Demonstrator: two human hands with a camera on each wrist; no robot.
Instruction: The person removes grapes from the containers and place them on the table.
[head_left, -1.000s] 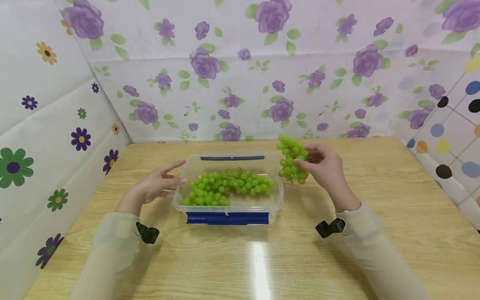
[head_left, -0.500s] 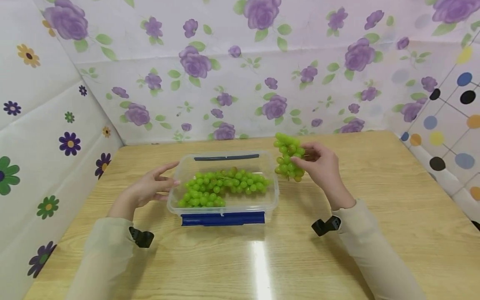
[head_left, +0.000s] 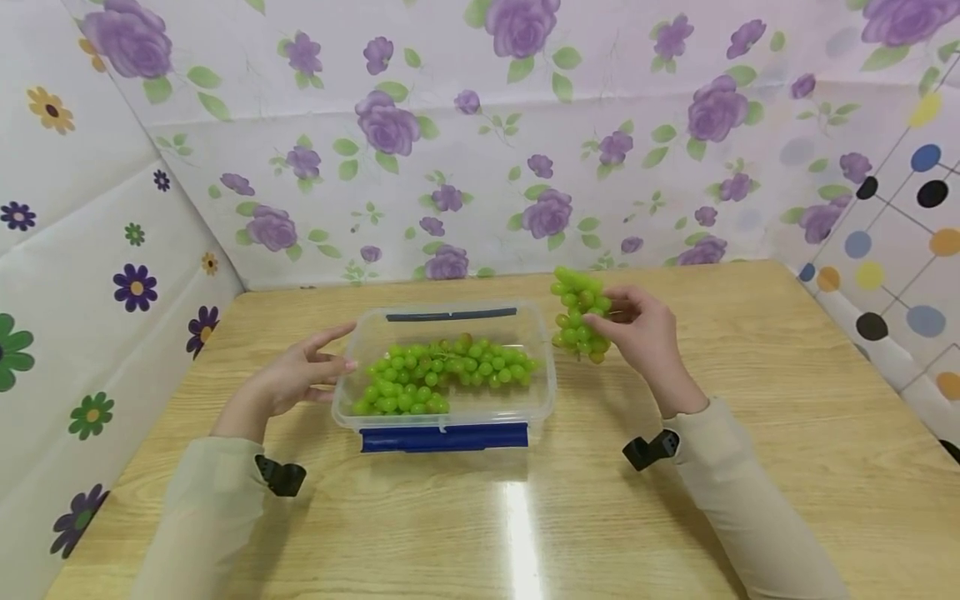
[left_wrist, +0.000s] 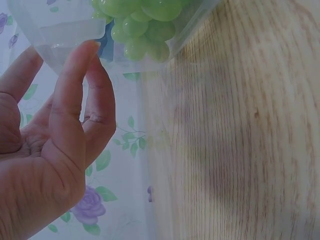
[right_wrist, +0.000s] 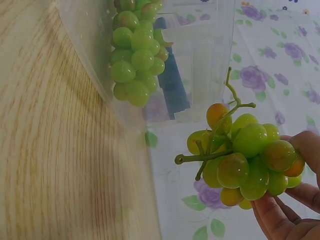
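My right hand [head_left: 641, 337] pinches a bunch of green grapes [head_left: 576, 312] between thumb and fingers, held up just past the right end of a clear plastic box [head_left: 555, 392]. In the right wrist view, the bunch's bare stem [right_wrist: 192, 158] points toward the box, and some berries have a brownish blush. More green grapes [head_left: 480, 362] lie in the box, mostly along its middle and left side. At the box's left end is my left hand [head_left: 296, 379], its fingers spread. The left wrist view has a fingertip [left_wrist: 92, 46] against the clear wall.
The lidless box stands on a wood-grain table [head_left: 600, 517], with a blue latch flap [head_left: 444, 437] hanging at the front and another [head_left: 452, 315] at the back. Flower-printed sheeting [head_left: 465, 167] rises behind the table, with more sheeting at both sides.
The head view has shifted slightly, so the whole scene sits a little further left. Both hands, the held grapes and the box keep their places relative to each other.
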